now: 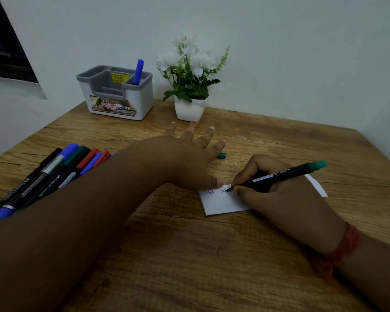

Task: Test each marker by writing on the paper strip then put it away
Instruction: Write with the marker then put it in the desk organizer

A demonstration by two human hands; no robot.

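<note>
Green marker point(279, 175), black-barrelled with a green end cap, is lying slanted in the right hand point(277, 192), its tip touching the paper strip point(218, 202). Right hand is gripping the barrel with curled fingers and resting on the strip, covering its middle. Paper strip is lying flat on the table at about 4 o'clock from centre, showing one short handwritten word in blue and a second, partly written, at the tip. Left hand point(189, 158) is lying flat and open, fingers spread, thumb pressing the strip's upper left edge. Green cap point(221, 155) is peeking out from under the left hand's fingers, at 12 o'clock from the strip.

Loose markers point(47, 176), blue, green, red and black, are lying bunched side by side at 9 o'clock, partly hidden by the left forearm. Grey organizer point(117, 97) is standing at 11 o'clock, holding one blue marker point(138, 72) upright in its right rear compartment and bearing a yellow price sticker. White pot of white flowers point(189, 86) is standing just beside it, at 12 o'clock.

Wooden table point(189, 255), grained mid-brown, is filling the lower view. Pale plain wall point(279, 52) is rising behind; a dark window frame point(5, 46) is showing at 10 o'clock. A red thread band point(345, 246) is circling the right wrist.
</note>
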